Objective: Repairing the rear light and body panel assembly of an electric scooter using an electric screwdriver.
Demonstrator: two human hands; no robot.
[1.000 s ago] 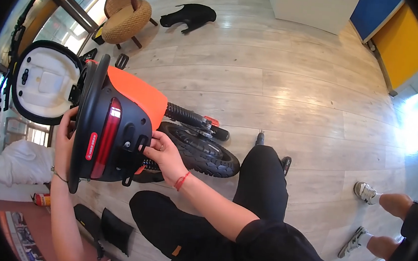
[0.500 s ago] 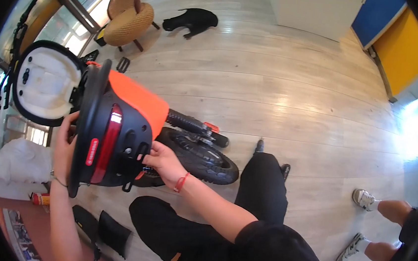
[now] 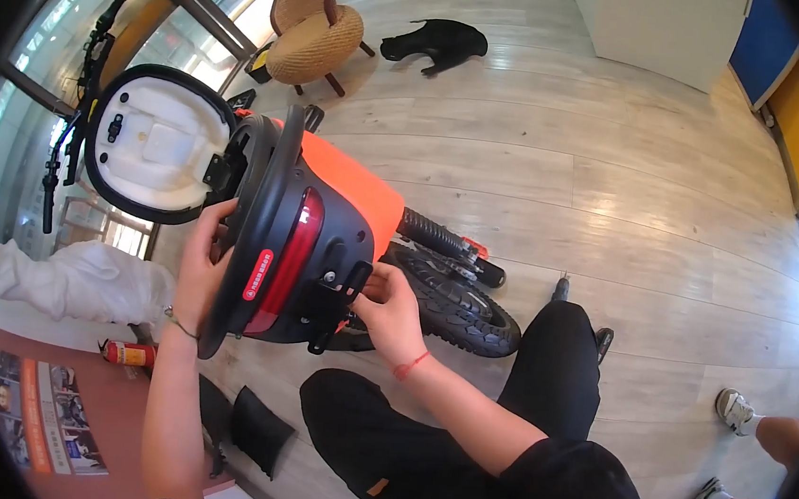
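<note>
Left of the red tail light [image 3: 291,264], the person's left hand [image 3: 198,270] rests against the black tail housing [image 3: 337,220]; right of it, the nearer right hand [image 3: 393,317] touches the black bracket [image 3: 351,281], roughly parallel to the light, neither grip's closure discernible.

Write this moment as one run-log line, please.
left hand: at black rim | right hand: at black bracket | red light: between rim and bracket | hinged lid: open
</note>
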